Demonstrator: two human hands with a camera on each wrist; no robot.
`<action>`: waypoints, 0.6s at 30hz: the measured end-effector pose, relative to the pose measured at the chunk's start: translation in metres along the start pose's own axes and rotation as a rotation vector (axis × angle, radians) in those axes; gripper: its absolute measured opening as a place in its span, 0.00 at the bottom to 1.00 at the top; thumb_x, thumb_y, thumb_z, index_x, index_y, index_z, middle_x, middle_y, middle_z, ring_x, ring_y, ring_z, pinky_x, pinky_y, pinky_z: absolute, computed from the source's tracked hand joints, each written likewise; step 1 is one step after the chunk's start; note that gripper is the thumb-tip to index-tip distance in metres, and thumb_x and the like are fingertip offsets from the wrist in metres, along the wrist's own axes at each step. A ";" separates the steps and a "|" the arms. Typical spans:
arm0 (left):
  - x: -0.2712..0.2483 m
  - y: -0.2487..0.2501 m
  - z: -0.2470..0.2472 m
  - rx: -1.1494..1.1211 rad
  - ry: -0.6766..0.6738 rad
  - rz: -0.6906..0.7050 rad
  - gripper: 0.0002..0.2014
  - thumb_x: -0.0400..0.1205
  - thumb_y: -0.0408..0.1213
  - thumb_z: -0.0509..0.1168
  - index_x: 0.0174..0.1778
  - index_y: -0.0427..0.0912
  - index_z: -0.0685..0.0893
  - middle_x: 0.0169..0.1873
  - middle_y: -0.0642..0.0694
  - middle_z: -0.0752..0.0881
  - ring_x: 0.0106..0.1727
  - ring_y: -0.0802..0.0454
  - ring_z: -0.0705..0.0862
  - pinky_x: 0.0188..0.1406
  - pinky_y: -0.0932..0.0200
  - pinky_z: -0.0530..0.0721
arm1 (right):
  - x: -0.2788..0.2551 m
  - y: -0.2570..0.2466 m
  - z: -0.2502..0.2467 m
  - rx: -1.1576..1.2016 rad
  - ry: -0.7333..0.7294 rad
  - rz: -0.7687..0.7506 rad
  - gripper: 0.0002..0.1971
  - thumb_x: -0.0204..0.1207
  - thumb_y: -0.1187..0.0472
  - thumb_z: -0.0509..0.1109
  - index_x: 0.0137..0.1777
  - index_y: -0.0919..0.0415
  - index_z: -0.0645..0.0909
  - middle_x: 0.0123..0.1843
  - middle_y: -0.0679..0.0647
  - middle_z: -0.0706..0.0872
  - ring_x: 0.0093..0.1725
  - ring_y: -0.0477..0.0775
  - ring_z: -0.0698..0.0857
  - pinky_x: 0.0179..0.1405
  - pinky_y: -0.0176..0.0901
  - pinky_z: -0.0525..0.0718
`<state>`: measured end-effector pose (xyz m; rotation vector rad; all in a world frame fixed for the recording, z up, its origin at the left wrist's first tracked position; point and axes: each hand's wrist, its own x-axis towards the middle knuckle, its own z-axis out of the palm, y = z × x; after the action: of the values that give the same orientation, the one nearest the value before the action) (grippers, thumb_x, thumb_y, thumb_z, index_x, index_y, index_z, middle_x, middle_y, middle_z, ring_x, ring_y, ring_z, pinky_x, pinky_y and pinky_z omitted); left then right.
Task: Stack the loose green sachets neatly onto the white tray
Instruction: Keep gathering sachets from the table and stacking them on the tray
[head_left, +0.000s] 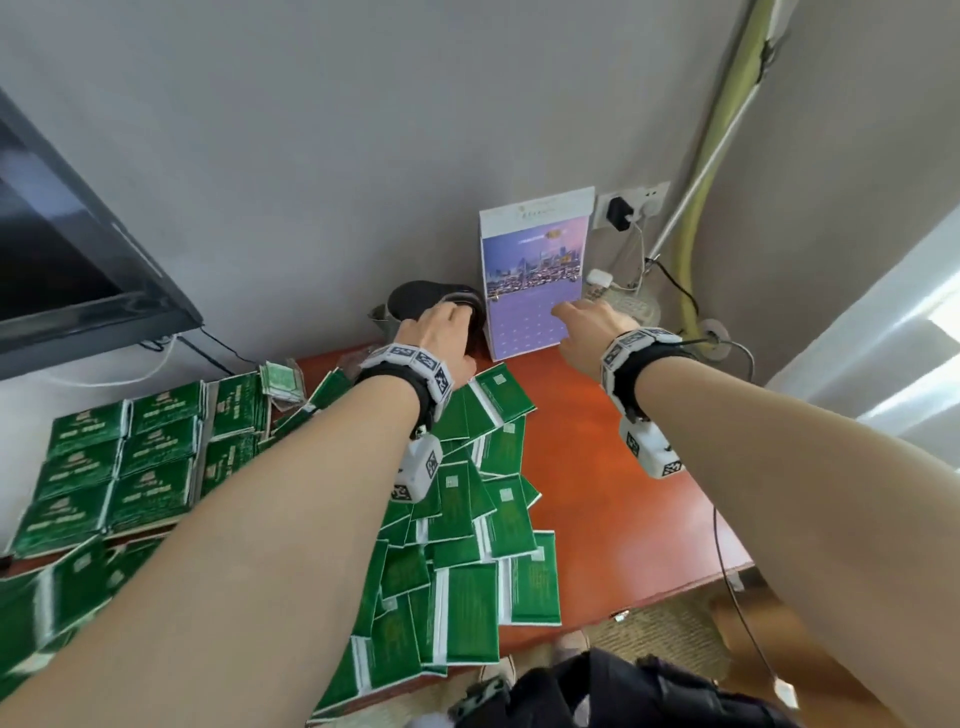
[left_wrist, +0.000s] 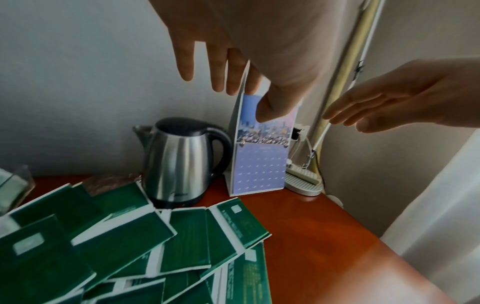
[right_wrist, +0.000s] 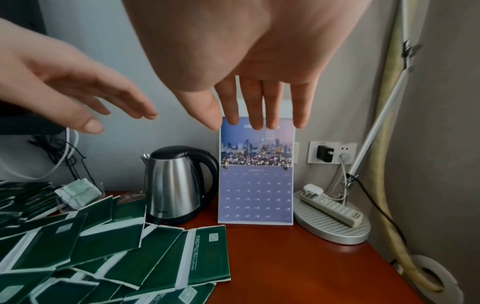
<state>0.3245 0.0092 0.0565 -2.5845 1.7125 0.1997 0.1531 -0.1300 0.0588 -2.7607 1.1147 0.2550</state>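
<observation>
Loose green sachets (head_left: 467, 519) lie in a jumbled heap across the middle of the reddish table (head_left: 623, 493), also seen in the wrist views (left_wrist: 182, 236) (right_wrist: 161, 257). Neat stacks of green sachets (head_left: 119, 467) stand at the left; the white tray under them is hidden. Both arms reach out over the back of the table. My left hand (head_left: 441, 332) (left_wrist: 228, 86) hovers above the kettle with fingers spread and holds nothing. My right hand (head_left: 587, 327) (right_wrist: 241, 121) hangs in front of the calendar, fingers straight and empty.
A steel kettle (right_wrist: 179, 185) and a standing calendar (right_wrist: 257, 185) are at the back by the wall. A remote (right_wrist: 330, 207) lies on a grey oval base at the right corner, below a wall socket (head_left: 628, 208). A dark screen (head_left: 67, 260) hangs at the left.
</observation>
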 end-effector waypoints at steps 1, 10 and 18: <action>0.003 -0.003 0.010 0.000 -0.026 -0.025 0.32 0.79 0.44 0.67 0.80 0.42 0.68 0.78 0.43 0.72 0.75 0.40 0.75 0.70 0.39 0.77 | 0.010 0.003 0.006 -0.003 -0.028 -0.014 0.25 0.82 0.61 0.60 0.79 0.55 0.69 0.71 0.59 0.78 0.69 0.65 0.78 0.58 0.57 0.83; 0.015 -0.007 0.093 -0.007 -0.246 -0.297 0.33 0.81 0.46 0.68 0.81 0.42 0.66 0.76 0.45 0.73 0.71 0.44 0.78 0.65 0.43 0.82 | 0.088 0.018 0.084 0.062 -0.232 -0.154 0.21 0.81 0.61 0.60 0.74 0.58 0.73 0.69 0.60 0.80 0.66 0.68 0.80 0.61 0.60 0.83; 0.039 0.010 0.163 -0.101 -0.326 -0.426 0.32 0.83 0.46 0.66 0.81 0.39 0.65 0.76 0.41 0.72 0.72 0.43 0.76 0.69 0.45 0.81 | 0.123 0.018 0.153 0.109 -0.331 -0.110 0.15 0.83 0.60 0.62 0.68 0.62 0.75 0.66 0.62 0.78 0.66 0.67 0.79 0.60 0.59 0.81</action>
<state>0.3162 -0.0140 -0.1094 -2.7179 1.0471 0.6580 0.2129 -0.1942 -0.1183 -2.5510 0.8628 0.5924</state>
